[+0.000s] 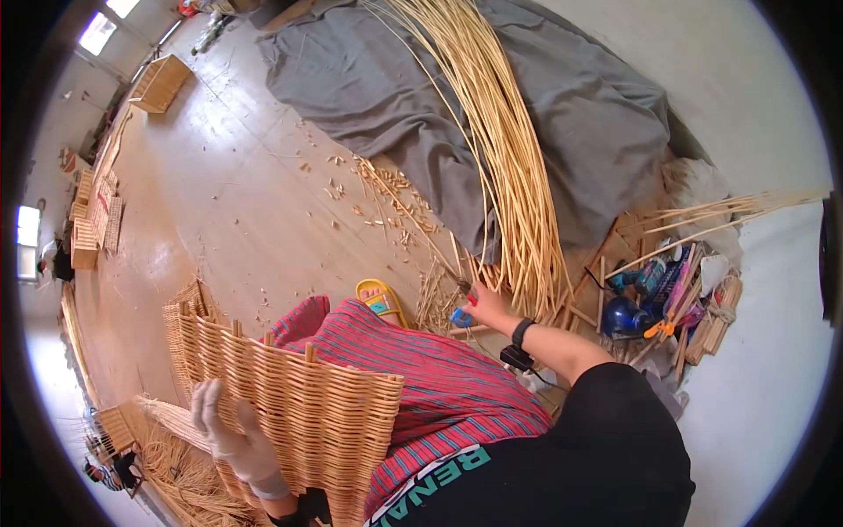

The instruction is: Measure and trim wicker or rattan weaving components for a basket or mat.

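Observation:
A woven wicker basket [299, 395] stands against my lap, short stakes sticking up from its rim. My left hand [237, 439], in a pale glove, lies along its outer side with the fingers stretched out. Away to the right, my bare right hand [487, 309] is closed around a small tool with red and blue parts [462, 317]; its kind is too small to make out. That hand is beside the lower end of a long bundle of peeled rods [500, 132]. A red striped cloth [448, 378] covers my legs.
The rods lie over a grey cloth [351, 79]. Wood scraps [395, 202] litter the floor. Right of my arm are a blue helmet-like object [625, 318], tools and bundled sticks [716, 321]. Wicker boxes [162, 83] stand far left; loose cane strands [184, 465] lie lower left.

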The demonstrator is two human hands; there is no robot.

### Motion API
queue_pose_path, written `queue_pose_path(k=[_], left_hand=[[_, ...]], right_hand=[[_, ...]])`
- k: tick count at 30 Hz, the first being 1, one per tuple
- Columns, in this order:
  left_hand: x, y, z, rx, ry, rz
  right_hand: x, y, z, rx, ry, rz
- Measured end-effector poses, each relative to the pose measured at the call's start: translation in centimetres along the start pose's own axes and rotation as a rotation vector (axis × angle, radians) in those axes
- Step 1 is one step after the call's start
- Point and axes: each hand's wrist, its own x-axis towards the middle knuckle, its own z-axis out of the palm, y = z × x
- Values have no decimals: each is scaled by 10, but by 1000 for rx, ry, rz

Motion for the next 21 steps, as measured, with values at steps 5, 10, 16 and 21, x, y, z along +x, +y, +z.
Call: queue_pose_path(k=[5,10,16,21], left_hand=[[-23,18,5,-231,-159,-47],[-35,29,-4,-563,-192,-354],[-17,50,7,-595,-352,-113],[9,72,10,-779,-620,-86]], right_hand=[[6,4,35,-175,-94,-7],[12,34,87,-401,92,-101],[5,2,64,-195,-172,100],[-17,-53,-5,206,-54,-2]])
